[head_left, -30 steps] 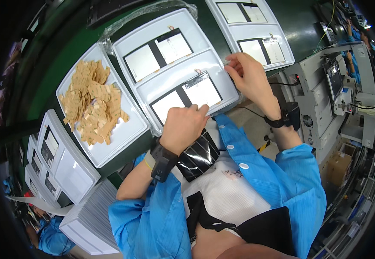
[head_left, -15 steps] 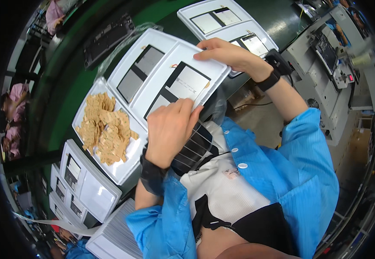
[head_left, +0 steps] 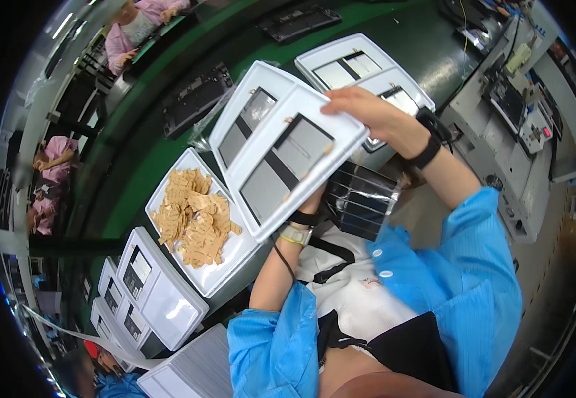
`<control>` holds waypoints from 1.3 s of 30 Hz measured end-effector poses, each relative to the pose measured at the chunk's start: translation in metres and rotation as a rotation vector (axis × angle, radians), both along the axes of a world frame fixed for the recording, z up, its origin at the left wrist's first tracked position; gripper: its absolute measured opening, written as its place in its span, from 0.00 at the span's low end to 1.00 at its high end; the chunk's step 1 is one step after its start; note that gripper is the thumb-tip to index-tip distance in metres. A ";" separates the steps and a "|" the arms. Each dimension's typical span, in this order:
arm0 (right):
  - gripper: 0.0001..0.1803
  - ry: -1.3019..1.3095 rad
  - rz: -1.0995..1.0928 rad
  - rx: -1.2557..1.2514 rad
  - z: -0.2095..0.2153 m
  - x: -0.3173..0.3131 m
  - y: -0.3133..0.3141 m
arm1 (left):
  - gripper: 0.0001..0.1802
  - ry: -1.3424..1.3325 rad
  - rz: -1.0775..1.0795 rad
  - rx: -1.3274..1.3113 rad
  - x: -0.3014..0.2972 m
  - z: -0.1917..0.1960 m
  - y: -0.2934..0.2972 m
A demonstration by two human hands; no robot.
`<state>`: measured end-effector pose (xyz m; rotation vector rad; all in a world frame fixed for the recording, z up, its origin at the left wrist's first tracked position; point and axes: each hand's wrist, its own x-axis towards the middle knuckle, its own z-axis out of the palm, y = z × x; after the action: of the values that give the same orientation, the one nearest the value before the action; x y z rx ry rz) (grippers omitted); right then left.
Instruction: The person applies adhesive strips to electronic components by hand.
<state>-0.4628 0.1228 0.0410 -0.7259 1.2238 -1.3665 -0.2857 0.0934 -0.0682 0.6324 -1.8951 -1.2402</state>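
A white two-compartment tray (head_left: 282,81) is raised and tilted before me, with a flat black-and-silver battery pack (head_left: 311,147) in its near compartment and another pack (head_left: 233,147) in the far one. My right hand (head_left: 367,113) grips the tray's right corner, thumb on top and fingers curled beneath. Under the near edge goes my left hand (head_left: 314,201); only its wrist side shows and the fingers are hidden by the tray. Left of it, a white tray (head_left: 240,257) holds a heap of small tan strips (head_left: 198,222).
Behind stands another white tray (head_left: 314,60) with similar packs. Stacked trays (head_left: 172,312) lie at lower left, and a dark gridded panel (head_left: 362,199) is below the raised tray. Dark frames (head_left: 198,99) rest on the green table (head_left: 135,156). A grey machine (head_left: 487,146) stands right.
My left hand has left the near pack's surface and gone beneath the tray. The tray now tilts more, with my right hand still on its corner. The whole view has shifted.
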 end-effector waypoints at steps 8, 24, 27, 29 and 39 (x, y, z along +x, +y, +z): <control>0.25 -0.087 -0.033 -0.015 0.034 0.004 0.067 | 0.19 0.118 0.131 -0.057 0.055 0.034 -0.039; 0.34 -0.112 -0.360 -0.173 -0.016 -0.082 0.181 | 0.12 0.179 0.550 -0.545 0.091 0.108 -0.259; 0.35 -0.112 -0.350 -0.167 -0.033 -0.104 0.200 | 0.11 0.297 0.634 -0.424 0.159 0.100 -0.362; 0.34 -0.099 -0.348 -0.151 -0.044 -0.111 0.209 | 0.11 0.218 0.567 -0.335 0.204 0.112 -0.408; 0.38 -0.173 -0.315 -0.229 -0.077 -0.115 0.204 | 0.48 -0.604 -0.214 -0.573 -0.023 0.103 -0.187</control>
<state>-0.5778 0.3271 -0.0363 -0.5720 1.0855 -1.8124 -0.3090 -0.0935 0.0351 0.5283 -2.7278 -0.5833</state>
